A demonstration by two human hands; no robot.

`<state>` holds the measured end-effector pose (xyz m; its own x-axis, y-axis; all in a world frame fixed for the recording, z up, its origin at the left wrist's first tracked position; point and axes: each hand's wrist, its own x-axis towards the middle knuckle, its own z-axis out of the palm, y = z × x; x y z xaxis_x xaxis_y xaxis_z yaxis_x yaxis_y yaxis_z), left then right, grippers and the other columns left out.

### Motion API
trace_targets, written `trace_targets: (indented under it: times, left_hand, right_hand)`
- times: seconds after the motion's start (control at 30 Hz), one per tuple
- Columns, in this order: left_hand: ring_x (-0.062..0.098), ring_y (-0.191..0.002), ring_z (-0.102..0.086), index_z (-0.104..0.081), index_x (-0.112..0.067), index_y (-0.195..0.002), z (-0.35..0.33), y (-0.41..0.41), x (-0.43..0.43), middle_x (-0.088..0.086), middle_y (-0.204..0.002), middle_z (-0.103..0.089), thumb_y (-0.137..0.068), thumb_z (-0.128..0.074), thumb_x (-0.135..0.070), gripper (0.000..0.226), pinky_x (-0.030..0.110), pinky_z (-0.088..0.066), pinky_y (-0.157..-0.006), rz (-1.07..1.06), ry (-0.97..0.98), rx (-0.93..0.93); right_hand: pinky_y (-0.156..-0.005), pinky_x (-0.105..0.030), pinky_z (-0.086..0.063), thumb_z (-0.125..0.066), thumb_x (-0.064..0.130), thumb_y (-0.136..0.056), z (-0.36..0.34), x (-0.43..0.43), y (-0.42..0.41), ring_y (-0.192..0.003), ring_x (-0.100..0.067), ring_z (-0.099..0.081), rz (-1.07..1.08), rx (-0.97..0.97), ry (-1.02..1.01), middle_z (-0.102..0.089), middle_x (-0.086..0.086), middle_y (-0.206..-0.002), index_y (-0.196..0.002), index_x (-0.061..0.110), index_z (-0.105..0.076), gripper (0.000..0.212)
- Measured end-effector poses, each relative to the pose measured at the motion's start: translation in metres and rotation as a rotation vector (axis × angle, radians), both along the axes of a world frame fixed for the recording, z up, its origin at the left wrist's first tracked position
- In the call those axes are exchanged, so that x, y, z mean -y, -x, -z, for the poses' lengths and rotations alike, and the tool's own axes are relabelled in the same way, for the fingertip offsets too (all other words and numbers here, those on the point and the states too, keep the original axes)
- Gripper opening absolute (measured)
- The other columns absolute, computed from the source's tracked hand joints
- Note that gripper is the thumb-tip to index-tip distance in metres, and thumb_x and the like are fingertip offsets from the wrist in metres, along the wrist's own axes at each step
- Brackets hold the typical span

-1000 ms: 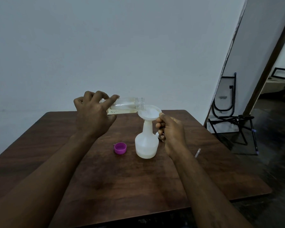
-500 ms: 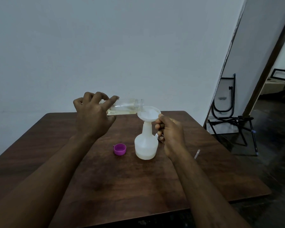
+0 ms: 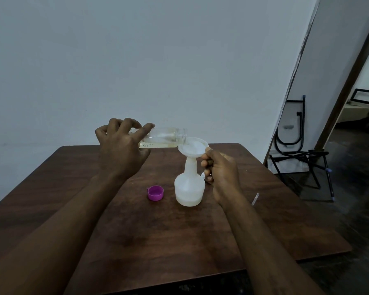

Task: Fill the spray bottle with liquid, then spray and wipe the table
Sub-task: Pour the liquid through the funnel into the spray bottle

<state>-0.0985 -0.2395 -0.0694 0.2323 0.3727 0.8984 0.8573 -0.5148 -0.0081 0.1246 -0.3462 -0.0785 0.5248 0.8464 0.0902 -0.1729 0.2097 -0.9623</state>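
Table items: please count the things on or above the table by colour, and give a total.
White: 2, spray bottle and funnel
Clear: 2, tilted bottle and thin tube
Purple: 1, cap
Total: 5

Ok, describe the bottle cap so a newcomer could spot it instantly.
Start at the dark wooden table. Near its middle stands the white spray bottle with a funnel on top. Just left of its base lies the purple cap, open side up: the only brightly coloured thing there.
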Motion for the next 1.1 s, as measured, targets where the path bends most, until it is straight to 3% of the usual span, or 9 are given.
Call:
trace_targets:
  times: [1.1]
  left_hand:
    - [0.031,-0.111,-0.052,-0.071,-0.035,-0.129,0.0000,-0.0011,0.0005,-0.002,-0.116,-0.066,-0.070,-0.086,-0.023,0.062,0.047,-0.032,-0.088,-0.009,0.006,0.009]
  right_hand:
    - [-0.039,-0.021,-0.032,-0.064,0.023,-0.097,-0.0029,0.0049,0.0021,-0.042,-0.009,-0.044,-0.010,-0.002,0.004,-0.061,-0.001,-0.058,-0.053,0.021,-0.069,0.044]
